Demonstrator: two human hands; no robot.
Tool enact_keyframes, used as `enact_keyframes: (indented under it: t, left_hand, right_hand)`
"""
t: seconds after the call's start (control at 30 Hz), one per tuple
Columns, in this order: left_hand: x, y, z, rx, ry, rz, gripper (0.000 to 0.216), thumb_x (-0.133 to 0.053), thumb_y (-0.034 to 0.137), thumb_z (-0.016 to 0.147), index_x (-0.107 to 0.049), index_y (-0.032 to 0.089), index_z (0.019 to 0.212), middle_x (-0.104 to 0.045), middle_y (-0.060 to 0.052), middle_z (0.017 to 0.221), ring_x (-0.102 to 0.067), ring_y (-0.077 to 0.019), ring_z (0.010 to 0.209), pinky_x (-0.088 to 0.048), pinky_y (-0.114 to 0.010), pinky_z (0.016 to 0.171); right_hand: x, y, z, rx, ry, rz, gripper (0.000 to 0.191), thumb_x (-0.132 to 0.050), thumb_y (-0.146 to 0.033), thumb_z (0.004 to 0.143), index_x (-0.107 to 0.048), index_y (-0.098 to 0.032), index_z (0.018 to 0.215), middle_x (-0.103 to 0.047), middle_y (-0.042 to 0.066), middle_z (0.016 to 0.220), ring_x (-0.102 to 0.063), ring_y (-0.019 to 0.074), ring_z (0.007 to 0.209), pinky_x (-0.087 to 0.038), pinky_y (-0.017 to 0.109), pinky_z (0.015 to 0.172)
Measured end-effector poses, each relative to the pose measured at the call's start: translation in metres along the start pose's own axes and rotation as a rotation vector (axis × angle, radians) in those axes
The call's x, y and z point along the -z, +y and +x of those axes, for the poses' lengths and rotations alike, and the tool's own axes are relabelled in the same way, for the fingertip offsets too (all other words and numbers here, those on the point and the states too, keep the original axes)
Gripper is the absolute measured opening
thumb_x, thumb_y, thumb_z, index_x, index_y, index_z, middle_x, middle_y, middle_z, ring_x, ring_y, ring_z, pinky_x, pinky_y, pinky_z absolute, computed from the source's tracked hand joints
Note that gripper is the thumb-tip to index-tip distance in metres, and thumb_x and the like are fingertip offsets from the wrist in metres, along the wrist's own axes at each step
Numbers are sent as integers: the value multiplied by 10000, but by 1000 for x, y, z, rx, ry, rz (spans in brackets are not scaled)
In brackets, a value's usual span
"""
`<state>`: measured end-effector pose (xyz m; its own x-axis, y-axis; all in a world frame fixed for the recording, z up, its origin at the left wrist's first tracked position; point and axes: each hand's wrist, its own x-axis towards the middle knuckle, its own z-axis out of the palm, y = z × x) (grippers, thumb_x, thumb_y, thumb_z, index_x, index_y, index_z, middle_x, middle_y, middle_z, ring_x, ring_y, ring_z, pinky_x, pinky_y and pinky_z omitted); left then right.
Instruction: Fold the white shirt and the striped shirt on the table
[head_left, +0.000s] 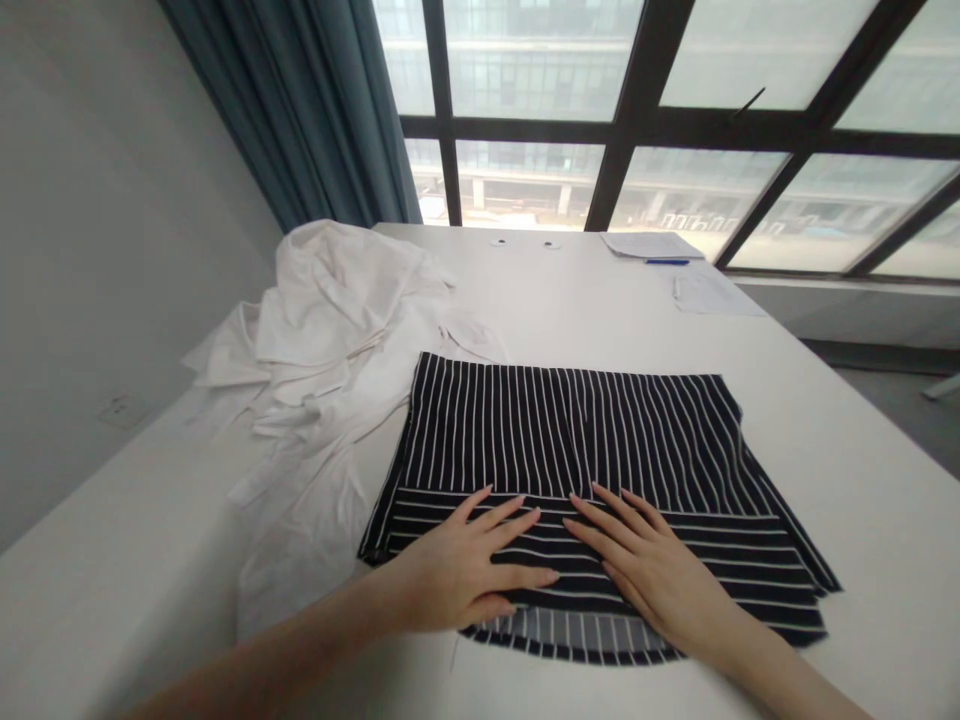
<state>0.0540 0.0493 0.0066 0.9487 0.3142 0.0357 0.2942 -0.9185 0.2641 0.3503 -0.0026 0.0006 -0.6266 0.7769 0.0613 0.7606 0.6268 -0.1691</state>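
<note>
With fingers spread, our left hand and right hand both touch the black, white-striped cloth garment, its long axis running left to right beneath them.

Pretty much all daylight here, coming in from the big window around 1 o'clock; it's blown out to a hazy, glary white; the wall over at 9 o'clock sits dim and grey; soft shadow on the bench near 7 o'clock; dark striped fabric reads fairly crisp, white cloth looks kinda smeary; wide lens, so everything splays toward the edges
</note>
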Motion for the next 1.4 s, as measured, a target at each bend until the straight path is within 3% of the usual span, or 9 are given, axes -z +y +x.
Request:
enact_keyframes:
  t: [0.3,0.43,0.57,0.7,0.83,0.97,1.1,1.23,1.4]
  left_hand:
    - [5,-4,-6,4,0,29,625,-629,430,882,-372,417,1451,-318,-99,1554,-339,-363,1398,-250,-608,1099]
    - [8,-2,-8,7,-8,41,610,-591,478,896,-370,389,1458,-344,-109,1541,-342,-361,1397,-266,-601,1098]
    - [17,-5,4,-30,62,28,496,-516,455,945,-472,269,1403,-462,-114,1469,-399,-322,1369,-321,-528,1106]
    - [27,-26,27,-7,226,-17,311,-419,210,996,-595,177,1250,-572,-108,1357,-493,-232,1297,-424,-408,1064]
    - [23,-61,42,111,325,-103,353,-382,106,977,-563,155,1276,-535,-120,1385,-475,-198,1309,-423,-397,1084]
    - [8,-85,40,154,255,-75,406,-429,107,955,-514,193,1343,-469,-111,1458,-368,-242,1395,-360,-489,1120]
    - [1,-89,36,175,229,-93,411,-455,124,951,-519,223,1344,-460,-85,1473,-342,-242,1411,-342,-489,1125]
    - [1,-88,36,173,258,-110,398,-462,121,950,-528,220,1330,-475,-92,1459,-366,-248,1396,-353,-500,1107]
    - [-1,-92,35,136,435,-147,411,-380,-16,913,-609,189,1187,-599,-91,1284,-500,-216,1263,-425,-469,1041]
  right_hand:
    - [5,8,-11,-28,-84,1,569,-439,-395,976,-240,-396,1509,-293,-27,1563,-273,304,1430,-347,606,1085]
    - [16,14,-13,-102,-125,140,479,-432,-413,980,-379,-400,1456,-383,-17,1527,-345,283,1402,-350,596,1088]
    - [33,31,-5,-213,9,267,337,-410,-385,992,-641,-315,1226,-648,18,1280,-552,234,1240,-416,509,1063]
    - [42,59,14,-273,208,209,347,-392,-400,991,-692,-263,1096,-689,46,1187,-586,245,1180,-452,485,1016]
    - [30,92,28,-282,264,72,375,-365,-408,995,-654,-241,1165,-648,57,1269,-506,259,1275,-385,501,1069]
    - [3,116,26,-354,264,-32,422,-361,-439,985,-593,-232,1271,-555,83,1392,-415,290,1353,-368,527,1070]
    - [-13,125,20,-390,243,-47,431,-359,-442,982,-550,-254,1319,-520,74,1428,-410,283,1358,-373,515,1066]
    - [-14,125,20,-395,253,-54,423,-365,-439,978,-549,-269,1319,-527,65,1422,-424,283,1347,-380,515,1060]
    - [-12,124,22,-395,256,-57,421,-364,-430,975,-554,-277,1318,-535,66,1413,-439,283,1335,-389,518,1048]
